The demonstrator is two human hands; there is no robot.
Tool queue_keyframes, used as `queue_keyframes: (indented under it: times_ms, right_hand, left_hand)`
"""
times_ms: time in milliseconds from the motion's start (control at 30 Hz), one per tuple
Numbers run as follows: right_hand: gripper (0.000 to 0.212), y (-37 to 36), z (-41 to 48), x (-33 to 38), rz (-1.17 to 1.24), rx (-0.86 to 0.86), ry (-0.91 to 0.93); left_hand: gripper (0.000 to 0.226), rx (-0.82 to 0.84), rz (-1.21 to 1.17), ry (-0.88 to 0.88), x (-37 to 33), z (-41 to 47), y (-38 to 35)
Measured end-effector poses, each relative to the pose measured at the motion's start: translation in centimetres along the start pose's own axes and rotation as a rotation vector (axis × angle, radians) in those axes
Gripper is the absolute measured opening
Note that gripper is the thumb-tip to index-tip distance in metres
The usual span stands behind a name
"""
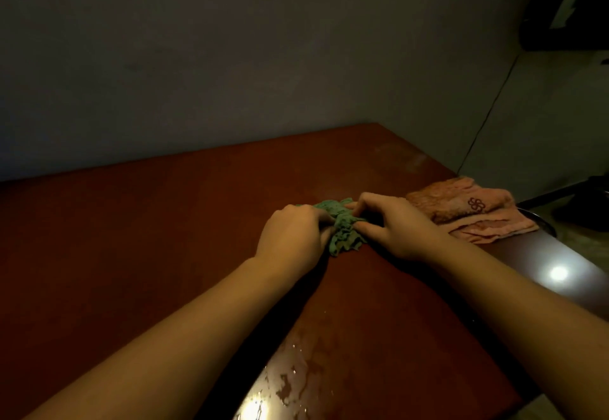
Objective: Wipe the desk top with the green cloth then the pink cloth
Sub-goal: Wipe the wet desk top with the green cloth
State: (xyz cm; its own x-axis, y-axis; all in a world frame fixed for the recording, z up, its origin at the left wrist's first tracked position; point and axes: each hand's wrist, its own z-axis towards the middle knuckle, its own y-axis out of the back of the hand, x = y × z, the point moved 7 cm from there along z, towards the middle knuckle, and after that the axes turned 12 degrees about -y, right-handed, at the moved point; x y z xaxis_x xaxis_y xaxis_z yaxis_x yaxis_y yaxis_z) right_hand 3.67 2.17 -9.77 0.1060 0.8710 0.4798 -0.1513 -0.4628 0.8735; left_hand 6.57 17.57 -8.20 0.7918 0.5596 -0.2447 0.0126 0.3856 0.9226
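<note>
A crumpled green cloth (pixel 344 226) lies bunched on the reddish-brown desk top (pixel 148 238), right of its middle. My left hand (pixel 291 236) grips its left side with curled fingers. My right hand (pixel 393 225) pinches its right side between thumb and fingers. The cloth's middle shows between the two hands. A folded pink cloth (pixel 474 213) with a small flower emblem rests at the desk's right edge, just right of my right hand and not touching it.
A grey wall runs along the desk's far edge. Wet patches (pixel 290 383) glisten on the near part of the desk. A bright light reflection (pixel 558 273) sits on the dark right rim. A thin cable (pixel 487 116) hangs down the right wall.
</note>
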Motion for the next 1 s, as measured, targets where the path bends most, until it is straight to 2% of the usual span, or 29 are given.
queue_keyframes:
  times_ms: [200, 433, 533, 633, 867, 1000]
  right_hand:
    - [0.014, 0.0, 0.6, 0.0, 0.03, 0.21, 0.021]
    - [0.008, -0.3, 3.8, 1.3, -0.014, 0.072, 0.002]
    - [0.014, -0.4, 3.3, 1.5, 0.002, 0.15, 0.02]
    - [0.011, -0.6, 1.5, 1.5, 0.011, 0.225, 0.043]
    - [0.012, -0.8, 4.2, 1.9, -0.034, 0.071, 0.008]
    - [0.014, -0.8, 4.6, 1.9, -0.034, 0.142, 0.04]
  left_hand:
    - [0.029, 0.029, 0.004, -0.07, 0.5, -0.8, -0.2]
    - [0.026, 0.02, 0.018, 0.03, 2.7, 1.6, 0.2]
    - [0.026, 0.046, 0.033, -0.003, 2.6, 0.7, 0.3]
    - [0.028, 0.053, 0.025, -0.055, 2.4, -0.9, 0.2]
    - [0.027, 0.03, 0.023, 0.005, 4.2, 2.0, -0.1]
    - [0.028, 0.057, 0.04, -0.026, 4.4, 2.1, -0.1]
